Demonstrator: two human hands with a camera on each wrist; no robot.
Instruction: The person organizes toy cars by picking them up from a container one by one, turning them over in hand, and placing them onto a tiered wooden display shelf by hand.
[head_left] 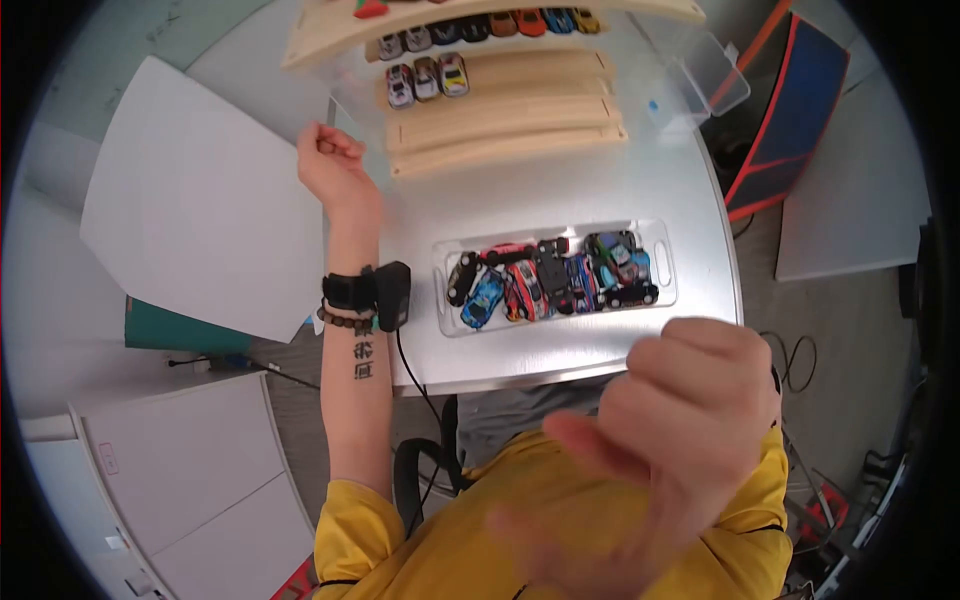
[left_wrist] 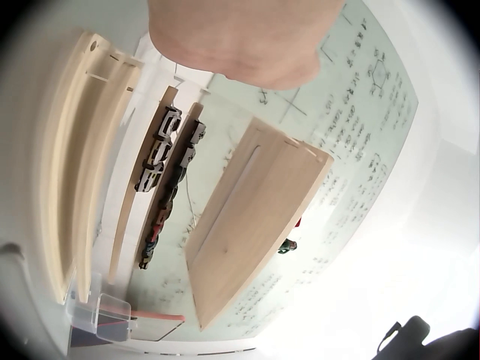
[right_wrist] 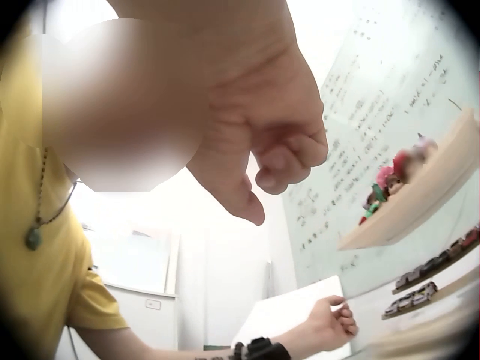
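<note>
In the head view my left hand [head_left: 335,168] hovers left of the wooden shelf, its fingers loosely curled around nothing. Only the base of that hand [left_wrist: 240,41] shows in the left wrist view. My right hand [head_left: 690,400] is raised near the head camera, fingers bent toward the palm and thumb apart, holding nothing; the right wrist view shows this hand [right_wrist: 274,120] too. Between the hands, farther down, a clear tray [head_left: 671,285] on the table holds several toy cars, among them a blue car [head_left: 483,299].
Behind the tray, wooden shelves [head_left: 505,160] carry a row of several cars and a shorter row with a white-and-yellow car [head_left: 453,74]. Small figures [right_wrist: 386,180] stand on the top board. A clear box [head_left: 720,75] sits at the back right; a white panel [head_left: 200,200] is at left.
</note>
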